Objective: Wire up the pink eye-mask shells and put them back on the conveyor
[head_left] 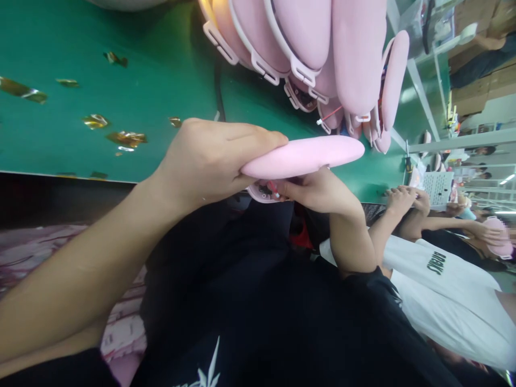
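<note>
Left hand (209, 161): I see it closed over the left end of the pink shell (306, 156), thumb along the top edge, fingers curled underneath. Firm hold.

Right hand (310, 191): under the shell, near its middle, fingers pinched narrow at the underside where a small red bit shows. I cannot tell whether they grip that bit or only touch it.

Pink shell: long, flat, rounded, held level just above my lap, at the near edge of the green table (169, 70). Its right end points toward the pile.

Pile (306, 48): more pink shells with white rims (258, 59), stacked on the far part of the table, right of centre. Close to the held shell but not touching it.

Foil scraps (124, 138): gold bits scattered on the table's left half, well apart from my hands.

Lap: dark clothing (258, 301) fills the near centre.

Co-worker: white shirt (443, 290) on my right, hands (403, 196) resting at the table edge, apart from mine.

Far right: a printed sheet (437, 188) standing on the table, shelves and boxes behind it, too small to read.
</note>
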`<state>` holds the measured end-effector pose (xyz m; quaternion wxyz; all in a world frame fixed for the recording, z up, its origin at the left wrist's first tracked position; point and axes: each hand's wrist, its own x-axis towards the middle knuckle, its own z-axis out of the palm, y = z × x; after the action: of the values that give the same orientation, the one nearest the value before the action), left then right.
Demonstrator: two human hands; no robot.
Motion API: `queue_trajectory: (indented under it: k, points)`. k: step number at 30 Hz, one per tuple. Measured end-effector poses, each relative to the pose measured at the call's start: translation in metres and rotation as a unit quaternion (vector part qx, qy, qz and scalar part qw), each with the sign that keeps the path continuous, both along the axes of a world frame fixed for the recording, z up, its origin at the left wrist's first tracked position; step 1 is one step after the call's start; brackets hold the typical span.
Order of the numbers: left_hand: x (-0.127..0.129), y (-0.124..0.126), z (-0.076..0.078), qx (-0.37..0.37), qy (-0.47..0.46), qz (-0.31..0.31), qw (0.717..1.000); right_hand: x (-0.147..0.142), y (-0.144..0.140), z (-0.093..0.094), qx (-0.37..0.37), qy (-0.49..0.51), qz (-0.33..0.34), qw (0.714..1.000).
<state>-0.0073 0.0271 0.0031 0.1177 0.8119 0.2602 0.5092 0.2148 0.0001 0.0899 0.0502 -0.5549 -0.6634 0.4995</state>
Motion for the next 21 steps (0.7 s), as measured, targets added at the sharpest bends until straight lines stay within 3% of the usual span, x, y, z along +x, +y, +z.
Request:
queue_trajectory:
  k: [11,16,21]
  points:
    - [0.002,-0.001,-0.003,0.001,-0.008,0.007,1.0,0.009,0.0,-0.004,-0.12,0.18,-0.038,0.976]
    - [-0.001,-0.002,-0.002,-0.005,0.002,0.012,1.0,0.004,0.0,-0.005,-0.117,0.188,-0.057,0.973]
    - [0.0,0.0,-0.002,0.009,-0.001,0.018,1.0,-0.006,0.0,0.001,-0.103,0.122,-0.084,0.984]
